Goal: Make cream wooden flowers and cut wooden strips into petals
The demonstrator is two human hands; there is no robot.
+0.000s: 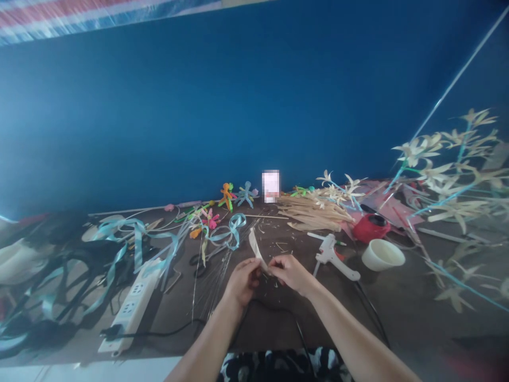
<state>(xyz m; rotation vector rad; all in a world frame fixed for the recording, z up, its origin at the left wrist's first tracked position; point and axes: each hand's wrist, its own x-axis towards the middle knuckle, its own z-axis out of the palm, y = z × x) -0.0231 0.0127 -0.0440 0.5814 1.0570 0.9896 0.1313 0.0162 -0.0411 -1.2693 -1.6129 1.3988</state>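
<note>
Both my hands meet over the middle of the brown table (397, 313). My left hand (243, 280) and my right hand (291, 271) pinch the lower end of a pale dried leaf strip (255, 247) that points up and to the left between them. Fingers of both hands are closed on it. Thin metal wires (214, 281) lie just left of my left hand. A white glue gun (332, 257) rests to the right of my right hand.
A white power strip (131, 305) with a black cable lies at the left, among light blue ribbons (137, 239). A red pot (370, 227) and white bowl (382, 254) stand at the right, near a straw pile (314, 209) and pale leaf flowers (449, 175). Pipe-cleaner figures (236, 195) stand by the blue wall.
</note>
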